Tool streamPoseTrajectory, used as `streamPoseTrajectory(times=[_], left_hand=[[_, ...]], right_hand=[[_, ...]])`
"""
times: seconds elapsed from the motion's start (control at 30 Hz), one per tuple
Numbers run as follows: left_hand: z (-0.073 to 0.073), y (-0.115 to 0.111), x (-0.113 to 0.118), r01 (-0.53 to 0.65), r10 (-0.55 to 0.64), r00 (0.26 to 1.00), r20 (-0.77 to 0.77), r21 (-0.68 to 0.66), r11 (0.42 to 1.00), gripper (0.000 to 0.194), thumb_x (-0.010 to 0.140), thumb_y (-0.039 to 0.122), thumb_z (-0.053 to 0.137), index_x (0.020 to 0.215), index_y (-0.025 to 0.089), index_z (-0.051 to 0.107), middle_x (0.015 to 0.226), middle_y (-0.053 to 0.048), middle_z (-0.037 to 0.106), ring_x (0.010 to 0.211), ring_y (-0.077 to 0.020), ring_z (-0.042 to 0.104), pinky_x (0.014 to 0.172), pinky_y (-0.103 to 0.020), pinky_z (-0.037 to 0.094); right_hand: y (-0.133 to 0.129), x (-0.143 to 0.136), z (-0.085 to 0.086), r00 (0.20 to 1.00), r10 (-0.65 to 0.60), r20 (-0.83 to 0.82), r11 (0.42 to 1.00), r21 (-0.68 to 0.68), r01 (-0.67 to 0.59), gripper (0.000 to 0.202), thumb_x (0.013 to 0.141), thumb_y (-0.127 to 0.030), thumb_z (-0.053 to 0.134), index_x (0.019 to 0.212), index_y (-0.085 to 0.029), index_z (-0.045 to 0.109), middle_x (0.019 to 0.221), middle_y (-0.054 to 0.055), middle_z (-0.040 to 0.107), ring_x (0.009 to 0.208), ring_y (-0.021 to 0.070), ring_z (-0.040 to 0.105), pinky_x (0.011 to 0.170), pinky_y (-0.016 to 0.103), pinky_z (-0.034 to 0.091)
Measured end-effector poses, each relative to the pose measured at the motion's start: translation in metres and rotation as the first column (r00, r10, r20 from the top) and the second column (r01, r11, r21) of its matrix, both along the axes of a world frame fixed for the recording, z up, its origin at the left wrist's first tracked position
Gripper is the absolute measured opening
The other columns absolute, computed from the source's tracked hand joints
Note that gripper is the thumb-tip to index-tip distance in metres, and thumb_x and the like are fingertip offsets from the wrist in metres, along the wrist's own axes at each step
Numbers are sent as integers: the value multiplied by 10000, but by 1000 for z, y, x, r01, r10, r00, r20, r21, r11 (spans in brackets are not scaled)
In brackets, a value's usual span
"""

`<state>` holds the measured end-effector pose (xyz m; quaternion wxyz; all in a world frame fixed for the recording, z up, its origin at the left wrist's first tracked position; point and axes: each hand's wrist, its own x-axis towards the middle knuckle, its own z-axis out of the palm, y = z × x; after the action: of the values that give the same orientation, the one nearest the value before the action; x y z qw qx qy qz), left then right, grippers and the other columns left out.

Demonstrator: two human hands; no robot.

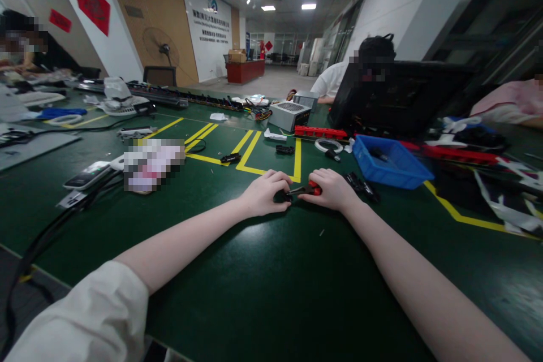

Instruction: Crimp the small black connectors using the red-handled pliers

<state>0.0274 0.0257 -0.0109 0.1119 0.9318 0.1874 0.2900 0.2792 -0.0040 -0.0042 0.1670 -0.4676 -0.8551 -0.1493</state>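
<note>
Pale loose cloth sleeve [93, 317] at lower left, small stiff piece at centre

Beyond the sleeve, which fills the lower left corner, the dark green tabletop [271, 288] spreads across the frame. Left of centre lies a short black connector-like part [231, 158]. At centre, the left hand [263, 195] has its thumb and fingers pinched narrowly on a small black plastic-looking piece [280, 197], partly covered by the fingers. It is probably light, stiff and smooth, so it could twist under pressure, and thin edges might crack; the sides are the best hold, fingertips well back from metal.

From its right come dark metal pliers with red-orange handles [314, 188], tips at the piece; I cannot tell whether the jaws bite or merely touch. Likely rigid and heavier, they are best taken by the handles, where the right hand [331, 189] is wrapped snugly. Right of that hand sit more black parts [362, 186], then a blue plastic tray [396, 177].
</note>
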Motion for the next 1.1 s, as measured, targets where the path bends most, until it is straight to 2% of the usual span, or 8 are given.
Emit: streamPoseTrajectory(times=[0.2, 0.43, 0.9, 1.1], left_hand=[[-1, 0, 0, 2, -2, 1000, -16, 1, 1000, 164, 792, 283, 706, 880, 205, 591, 1131, -58, 640, 1064, -252, 541, 910, -406, 500], [-4, 6, -1, 34, -34, 999, -1, -81, 996, 184, 812, 338, 694, 895, 202, 600, 1124, -60, 642, 1054, -252, 557, 950, -427, 469], [-5, 9, -2, 60, -60, 998, -1, -91, 994, 246, 821, 404, 724, 898, 198, 613, 1128, -71, 645, 1097, -259, 547, 966, -434, 466], [-6, 8, -1, 66, -67, 998, 0, -118, 991, 216, 834, 378, 714, 895, 197, 613, 1138, -75, 654, 1147, -265, 559, 975, -427, 465]], right_hand=[[0, -1, 1, 1000, -10, 15, 1000, 11, 10, 451, 855, -658, 530, 732, -224, 522, 742, 69, 581, 697, 207, 488, 672, 350, 341], [0, 0, 0, 1000, -17, 22, 1000, 20, 16, 437, 856, -645, 538, 755, -221, 540, 771, 79, 596, 728, 218, 501, 683, 354, 341], [0, 0, 0, 999, -8, 31, 1000, 7, 8, 443, 851, -651, 547, 734, -225, 521, 754, 69, 591, 712, 212, 509, 677, 350, 347], [0, 0, 0, 999, -6, 40, 999, 35, 5, 458, 857, -663, 533, 740, -221, 520, 756, 71, 586, 709, 211, 502, 677, 353, 349]])
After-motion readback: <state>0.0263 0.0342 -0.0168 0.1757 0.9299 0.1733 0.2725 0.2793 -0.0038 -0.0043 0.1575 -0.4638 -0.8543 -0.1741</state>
